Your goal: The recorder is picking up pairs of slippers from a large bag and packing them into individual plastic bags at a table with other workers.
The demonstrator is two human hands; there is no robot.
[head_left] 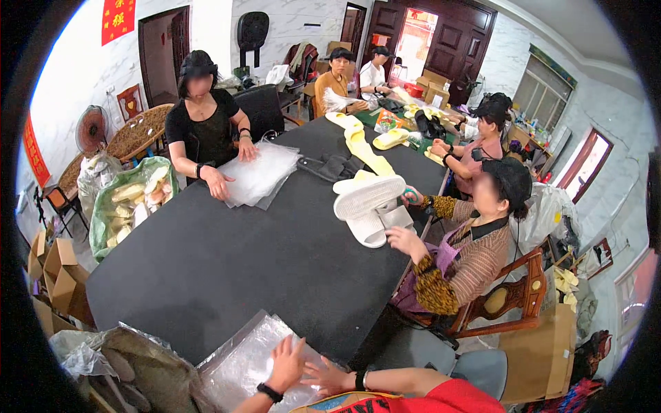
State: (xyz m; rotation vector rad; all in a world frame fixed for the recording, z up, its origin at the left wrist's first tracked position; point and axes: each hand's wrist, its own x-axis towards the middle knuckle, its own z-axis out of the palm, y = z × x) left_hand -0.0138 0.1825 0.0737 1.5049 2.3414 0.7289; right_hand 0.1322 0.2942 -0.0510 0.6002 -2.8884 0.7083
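A stack of clear plastic bags (237, 351) lies at the near edge of the dark table, under both of my hands. My left hand (286, 365) rests on the stack with its fingers spread and holds nothing. Close beside it on the right, my right hand (328, 376) reaches flat over the same bags, its fingers stretched out. A black band circles each wrist. Further up the table, pale grey slippers (370, 199) lie in front of a co-worker, who has green-handled scissors (411, 195) in one hand.
Across the black table (275, 261), another person handles a second stack of clear bags (258, 172). Yellow slippers (365, 148) run along the far part. A green sack of slippers (131, 199) stands left, a grey sack (148, 372) near left. Cardboard boxes (67, 275) and chairs flank the table.
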